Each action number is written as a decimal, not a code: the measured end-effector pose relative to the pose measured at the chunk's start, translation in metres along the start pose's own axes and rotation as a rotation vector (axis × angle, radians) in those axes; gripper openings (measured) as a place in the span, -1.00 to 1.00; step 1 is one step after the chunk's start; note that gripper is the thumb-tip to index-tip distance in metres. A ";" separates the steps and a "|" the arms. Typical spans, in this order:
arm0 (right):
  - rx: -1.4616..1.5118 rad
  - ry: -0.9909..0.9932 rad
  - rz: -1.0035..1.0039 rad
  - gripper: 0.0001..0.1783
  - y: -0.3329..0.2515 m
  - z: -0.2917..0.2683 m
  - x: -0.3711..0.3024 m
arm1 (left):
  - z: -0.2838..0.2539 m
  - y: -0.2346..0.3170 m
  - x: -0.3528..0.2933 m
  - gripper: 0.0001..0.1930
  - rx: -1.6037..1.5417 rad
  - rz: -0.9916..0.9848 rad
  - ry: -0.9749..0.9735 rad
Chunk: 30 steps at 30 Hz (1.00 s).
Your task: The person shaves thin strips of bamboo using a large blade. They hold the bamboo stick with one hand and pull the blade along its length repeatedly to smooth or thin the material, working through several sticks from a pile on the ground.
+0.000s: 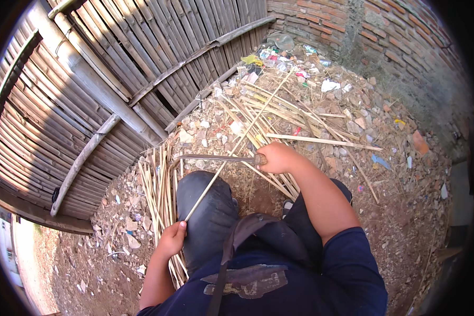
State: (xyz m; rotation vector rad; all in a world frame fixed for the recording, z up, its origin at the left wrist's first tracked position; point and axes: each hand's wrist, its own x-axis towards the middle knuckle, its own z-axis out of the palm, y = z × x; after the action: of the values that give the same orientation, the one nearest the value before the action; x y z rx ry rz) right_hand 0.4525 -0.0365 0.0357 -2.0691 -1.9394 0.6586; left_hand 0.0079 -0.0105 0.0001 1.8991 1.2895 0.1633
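My left hand (171, 239) is closed round the near end of a long pale bamboo strip (206, 190), beside my left knee. The strip slants up and away to the right, over the pile. My right hand (277, 157) grips the handle of a long-bladed knife (208, 157). Its blade points left and crosses the strip, seemingly touching it, just beyond my knees. To the left of my left leg lies a bundle of bamboo strips (156, 196), partly hidden by my left forearm. More cut strips (263, 108) are heaped loosely ahead of me.
A bamboo slat fence (158, 50) with a thick pole (89, 76) rises on the left. Behind the heap stands a brick wall (321, 23). Plastic litter (284, 55) gathers in the far corner, and stones and rubble cover the ground (395, 200) to the right.
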 end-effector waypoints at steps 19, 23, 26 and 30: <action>0.010 -0.042 -0.098 -0.46 -0.015 0.014 0.000 | 0.006 -0.003 0.002 -0.38 0.033 0.081 0.094; 0.048 0.002 -0.087 -0.49 0.022 0.024 0.012 | 0.011 -0.002 0.003 -0.41 0.098 0.141 0.134; 0.103 0.129 -0.018 -0.52 0.031 0.028 0.016 | 0.009 0.002 0.002 -0.41 0.093 0.128 0.138; 0.038 0.087 -0.084 -0.58 -0.011 0.024 0.005 | 0.005 -0.004 -0.004 -0.46 0.107 0.129 0.150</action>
State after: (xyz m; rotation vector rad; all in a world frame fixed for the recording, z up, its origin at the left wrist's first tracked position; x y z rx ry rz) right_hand 0.4313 -0.0334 0.0191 -1.9485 -1.9386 0.5723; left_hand 0.0056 -0.0159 -0.0049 2.0965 1.2961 0.3139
